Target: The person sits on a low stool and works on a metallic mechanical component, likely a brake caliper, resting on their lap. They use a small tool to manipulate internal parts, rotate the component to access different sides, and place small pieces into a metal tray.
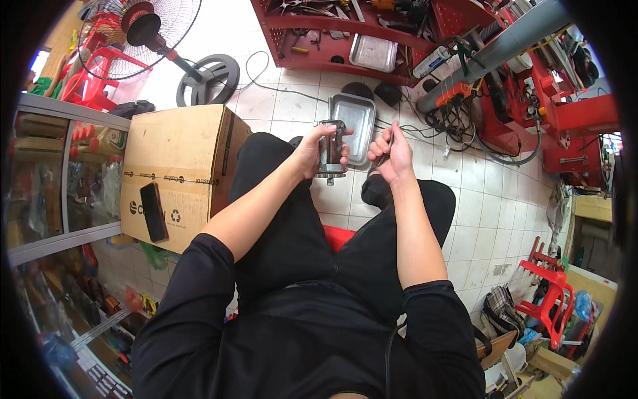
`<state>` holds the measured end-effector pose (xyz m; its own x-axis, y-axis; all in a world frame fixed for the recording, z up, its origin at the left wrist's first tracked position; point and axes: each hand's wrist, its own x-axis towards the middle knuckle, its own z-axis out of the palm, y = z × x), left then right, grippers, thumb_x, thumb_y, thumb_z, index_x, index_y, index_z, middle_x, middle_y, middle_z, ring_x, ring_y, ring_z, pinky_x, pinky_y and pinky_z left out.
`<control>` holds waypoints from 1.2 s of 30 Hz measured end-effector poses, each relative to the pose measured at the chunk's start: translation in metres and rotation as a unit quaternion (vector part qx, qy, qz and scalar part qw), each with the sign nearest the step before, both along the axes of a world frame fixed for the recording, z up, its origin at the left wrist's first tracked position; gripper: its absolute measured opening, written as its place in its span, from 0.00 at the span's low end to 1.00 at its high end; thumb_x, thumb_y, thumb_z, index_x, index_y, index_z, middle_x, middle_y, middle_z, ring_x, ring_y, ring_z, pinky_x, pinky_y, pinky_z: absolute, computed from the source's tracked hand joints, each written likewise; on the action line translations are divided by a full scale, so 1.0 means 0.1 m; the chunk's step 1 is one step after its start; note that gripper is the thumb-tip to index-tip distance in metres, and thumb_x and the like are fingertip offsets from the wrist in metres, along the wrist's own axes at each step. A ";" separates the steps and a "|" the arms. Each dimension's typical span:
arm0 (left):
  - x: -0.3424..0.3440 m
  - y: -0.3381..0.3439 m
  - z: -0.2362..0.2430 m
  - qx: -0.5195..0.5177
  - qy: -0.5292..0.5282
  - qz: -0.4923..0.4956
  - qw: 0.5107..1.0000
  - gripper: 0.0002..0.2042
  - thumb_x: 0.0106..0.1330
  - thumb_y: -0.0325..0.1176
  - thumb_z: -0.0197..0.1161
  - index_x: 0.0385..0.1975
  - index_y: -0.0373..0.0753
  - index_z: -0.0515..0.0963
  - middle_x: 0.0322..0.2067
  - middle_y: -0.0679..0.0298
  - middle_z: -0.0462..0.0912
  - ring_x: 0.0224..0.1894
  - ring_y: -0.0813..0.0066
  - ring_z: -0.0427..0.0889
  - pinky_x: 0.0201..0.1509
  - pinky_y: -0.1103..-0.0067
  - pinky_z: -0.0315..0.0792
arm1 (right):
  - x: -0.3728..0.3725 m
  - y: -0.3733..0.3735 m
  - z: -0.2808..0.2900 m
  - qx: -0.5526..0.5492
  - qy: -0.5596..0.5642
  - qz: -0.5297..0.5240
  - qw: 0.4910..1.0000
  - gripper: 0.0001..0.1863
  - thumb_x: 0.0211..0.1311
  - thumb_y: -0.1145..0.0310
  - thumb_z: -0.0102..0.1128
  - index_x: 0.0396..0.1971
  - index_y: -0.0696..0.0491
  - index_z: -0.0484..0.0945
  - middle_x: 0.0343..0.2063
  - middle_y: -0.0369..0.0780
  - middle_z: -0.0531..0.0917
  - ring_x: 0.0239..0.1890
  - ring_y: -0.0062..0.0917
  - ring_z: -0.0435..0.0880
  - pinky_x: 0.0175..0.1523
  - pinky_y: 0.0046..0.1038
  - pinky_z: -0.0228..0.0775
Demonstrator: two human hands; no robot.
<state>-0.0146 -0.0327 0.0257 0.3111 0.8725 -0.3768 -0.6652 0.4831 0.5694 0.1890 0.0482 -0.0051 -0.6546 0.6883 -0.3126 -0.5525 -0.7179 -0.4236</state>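
Between my knees, my left hand point(312, 149) grips a dark metal cylindrical part point(330, 154) with flanged ends and a small bolt at its lower end. To its right, my right hand point(391, 156) is closed around a slim dark tool point(390, 137), mostly hidden by the fingers. Beyond both hands, a shallow metal tray point(352, 113) lies on the tiled floor, close to my left hand's fingers in the picture.
A cardboard box point(169, 136) with a black phone point(153, 211) stands left beside a glass cabinet point(65, 166). A fan point(143, 30) stands upper left. Red tool shelving point(306, 30), a grey pole point(498, 50) and cables occupy the back right. A red chair point(548, 292) is lower right.
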 end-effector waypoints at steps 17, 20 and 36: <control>-0.20 0.88 0.38 -0.039 0.046 0.169 0.984 0.24 0.58 0.52 0.56 0.44 0.38 0.69 0.23 0.63 0.75 0.25 0.70 0.79 0.35 0.66 0.76 | -0.36 0.76 0.28 0.020 -0.181 -0.060 0.981 0.07 0.60 0.67 0.56 0.33 0.54 0.74 0.27 0.38 0.80 0.27 0.22 0.79 0.29 0.23 0.73; -0.26 1.09 0.14 -0.021 -0.011 0.209 0.978 0.19 0.58 0.50 0.57 0.39 0.41 0.70 0.22 0.63 0.75 0.23 0.69 0.78 0.32 0.66 0.76 | -0.43 0.87 0.14 0.000 -0.172 -0.026 0.985 0.07 0.59 0.65 0.56 0.33 0.53 0.75 0.26 0.37 0.79 0.27 0.23 0.79 0.30 0.26 0.73; -0.44 1.62 -0.46 -0.176 -0.009 0.305 0.936 0.22 0.59 0.51 0.55 0.43 0.39 0.68 0.22 0.67 0.71 0.27 0.71 0.74 0.41 0.66 0.70 | -0.47 0.93 -3.19 -0.166 -0.408 0.105 0.892 0.06 0.57 0.71 0.51 0.33 0.56 0.70 0.25 0.41 0.74 0.27 0.30 0.75 0.32 0.35 0.72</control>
